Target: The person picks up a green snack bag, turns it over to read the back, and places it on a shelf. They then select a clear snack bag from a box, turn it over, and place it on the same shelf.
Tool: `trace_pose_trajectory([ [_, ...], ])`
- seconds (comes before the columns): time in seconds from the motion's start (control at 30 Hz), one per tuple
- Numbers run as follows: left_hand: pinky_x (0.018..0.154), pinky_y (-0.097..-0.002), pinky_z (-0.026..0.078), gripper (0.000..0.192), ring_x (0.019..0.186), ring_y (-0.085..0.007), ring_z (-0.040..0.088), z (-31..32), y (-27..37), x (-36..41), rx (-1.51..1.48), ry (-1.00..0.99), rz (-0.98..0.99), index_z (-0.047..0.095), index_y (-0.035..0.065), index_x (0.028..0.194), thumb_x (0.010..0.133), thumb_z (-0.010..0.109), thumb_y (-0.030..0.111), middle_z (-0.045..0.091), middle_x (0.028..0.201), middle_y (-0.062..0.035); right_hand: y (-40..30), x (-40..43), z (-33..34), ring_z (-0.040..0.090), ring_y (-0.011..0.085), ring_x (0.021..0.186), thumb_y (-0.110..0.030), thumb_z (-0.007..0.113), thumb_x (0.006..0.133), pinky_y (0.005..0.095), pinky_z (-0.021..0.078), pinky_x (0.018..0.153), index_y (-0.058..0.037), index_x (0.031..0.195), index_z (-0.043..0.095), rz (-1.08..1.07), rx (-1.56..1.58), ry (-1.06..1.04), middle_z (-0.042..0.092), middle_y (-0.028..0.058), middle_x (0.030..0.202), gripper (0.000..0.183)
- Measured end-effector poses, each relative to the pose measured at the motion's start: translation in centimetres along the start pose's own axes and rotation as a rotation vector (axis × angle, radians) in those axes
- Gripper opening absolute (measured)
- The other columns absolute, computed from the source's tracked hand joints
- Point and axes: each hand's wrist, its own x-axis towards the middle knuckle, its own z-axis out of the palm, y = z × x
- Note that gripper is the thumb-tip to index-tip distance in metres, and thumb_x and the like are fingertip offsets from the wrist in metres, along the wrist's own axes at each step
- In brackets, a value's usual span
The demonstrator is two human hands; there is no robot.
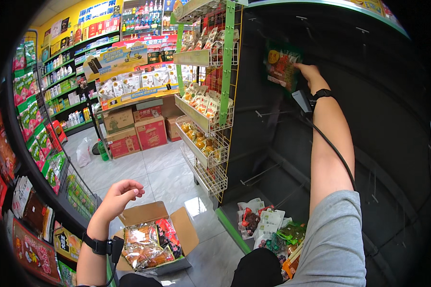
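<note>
My right hand (310,74) reaches far forward to the black display panel and grips the right edge of a green-bordered plastic snack packet (281,66). The packet is upright against the dark panel; whether a hook passes through its top is too dark to tell. My left hand (124,195) hovers with loosely curled fingers and holds nothing. Just below it stands an open cardboard box (184,229) on the floor. Clear snack packets (147,247) and red-and-black packets (167,231) fill the box.
Metal hooks (260,175) jut from the black panel. Mixed snack bags (269,224) lie at its base behind a green edge (231,229). A wire rack (206,143) of packets stands beside it. Packed shelves (36,143) line the left; cartons (151,131) sit farther back.
</note>
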Motion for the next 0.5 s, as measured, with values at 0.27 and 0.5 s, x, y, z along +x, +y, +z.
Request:
trace_pose_trajectory([
  [0.27,0.075,-0.0251,0.045,0.016,0.086,-0.0122,0.058,0.9,-1.8,1.4,0.003,-0.067,-0.008,0.059,0.002,0.098,0.085,0.053,0.01,0.062,0.092,-0.005,2.4,4.0,2.2,0.06,0.0312,0.085,-0.01,0.053,0.084,0.0405,0.0496,0.07,-0.003,0.116,0.048,-0.046,0.22,0.019,0.059,0.0169,0.103,0.033],
  [0.5,0.075,-0.0253,0.045,0.017,0.086,-0.0123,0.058,0.4,-1.7,-0.7,-0.028,-0.042,0.001,0.058,0.0012,0.099,0.085,0.053,0.009,0.062,0.092,-0.0057,-2.7,-2.1,4.7,0.056,0.0281,0.095,-0.006,0.049,0.086,0.0416,0.0491,0.074,-0.0004,0.115,0.045,-0.103,0.45,-0.275,0.056,0.0163,0.103,0.03],
])
